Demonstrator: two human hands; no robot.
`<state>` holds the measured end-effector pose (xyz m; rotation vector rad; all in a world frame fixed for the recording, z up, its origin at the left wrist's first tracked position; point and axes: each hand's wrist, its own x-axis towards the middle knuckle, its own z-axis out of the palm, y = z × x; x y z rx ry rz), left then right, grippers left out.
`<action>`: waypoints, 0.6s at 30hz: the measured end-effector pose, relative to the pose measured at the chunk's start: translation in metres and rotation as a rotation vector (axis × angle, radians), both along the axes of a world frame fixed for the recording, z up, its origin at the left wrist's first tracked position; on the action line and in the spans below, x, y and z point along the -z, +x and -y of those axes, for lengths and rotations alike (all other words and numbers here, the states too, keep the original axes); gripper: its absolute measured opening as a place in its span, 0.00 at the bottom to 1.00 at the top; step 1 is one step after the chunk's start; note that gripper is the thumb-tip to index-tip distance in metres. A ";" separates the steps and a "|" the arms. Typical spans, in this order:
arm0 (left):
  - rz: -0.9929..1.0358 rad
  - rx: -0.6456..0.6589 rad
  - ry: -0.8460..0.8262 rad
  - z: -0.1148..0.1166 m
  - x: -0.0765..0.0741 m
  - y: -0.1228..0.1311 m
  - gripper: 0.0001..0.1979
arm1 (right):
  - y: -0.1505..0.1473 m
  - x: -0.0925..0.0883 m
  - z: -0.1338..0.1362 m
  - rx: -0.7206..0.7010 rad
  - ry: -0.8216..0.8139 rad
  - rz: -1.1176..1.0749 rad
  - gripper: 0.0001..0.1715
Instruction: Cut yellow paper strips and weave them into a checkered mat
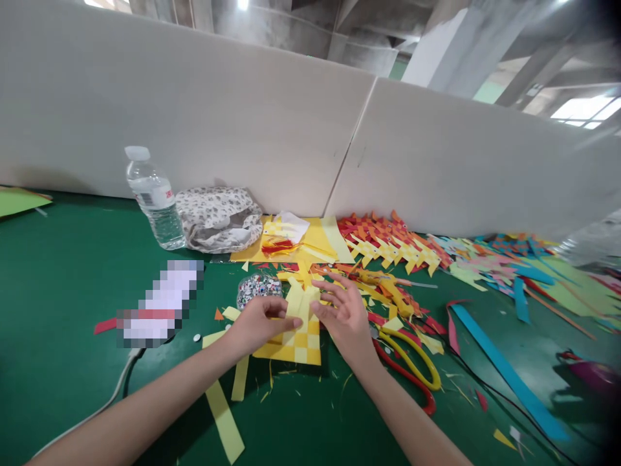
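Observation:
Between my hands is a piece of woven yellow paper (pixel 306 342) in a checked pattern of deep and pale yellow, with loose strips at its upper end. My left hand (pixel 262 323) grips its left side, the thumb lying across the front. On the right side my right hand (pixel 345 318) has its fingers apart, the thumb and fingertips close to the paper's edge; whether they touch it I cannot tell. Just behind my left hand sits a clear bag of googly eyes (pixel 259 285). Beside my right wrist lie scissors (pixel 421 362) with red and yellow handles.
A water bottle (pixel 158 204) and a patterned cloth bag (pixel 218 220) stand by the white partition (pixel 194 110). Woven paper fish (pixel 388 243) are piled behind a yellow glue gun (pixel 388 288). A blurred-out phone (pixel 162 301) with a cable lies left; blue strips (pixel 504 369) lie right.

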<state>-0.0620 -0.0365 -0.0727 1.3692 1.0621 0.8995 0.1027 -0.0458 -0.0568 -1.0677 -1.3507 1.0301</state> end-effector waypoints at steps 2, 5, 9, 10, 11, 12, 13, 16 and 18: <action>0.042 0.011 -0.019 -0.003 0.005 -0.003 0.11 | 0.001 0.005 0.001 -0.042 -0.072 0.020 0.29; 0.086 0.008 -0.059 -0.003 0.010 -0.005 0.07 | 0.001 0.009 0.003 -0.043 -0.099 0.034 0.30; 0.103 -0.014 -0.025 0.004 0.013 -0.005 0.08 | 0.004 0.009 0.003 -0.018 -0.104 -0.003 0.29; 0.088 -0.020 -0.015 0.006 0.013 -0.005 0.08 | 0.004 0.008 0.003 -0.018 -0.123 0.005 0.28; 0.064 -0.021 -0.009 0.008 0.013 -0.004 0.08 | 0.005 0.008 0.003 -0.021 -0.143 0.023 0.27; 0.037 -0.016 -0.004 0.010 0.013 -0.003 0.08 | 0.006 0.007 0.003 -0.022 -0.155 0.050 0.26; 0.015 -0.008 0.003 0.012 0.012 -0.003 0.07 | 0.006 0.007 0.003 -0.025 -0.159 0.085 0.26; -0.009 -0.001 0.016 0.014 0.012 -0.002 0.06 | 0.008 0.008 0.003 0.020 -0.091 0.154 0.25; 0.012 -0.030 0.009 0.014 0.012 -0.002 0.06 | 0.009 0.008 0.003 0.067 -0.057 0.165 0.24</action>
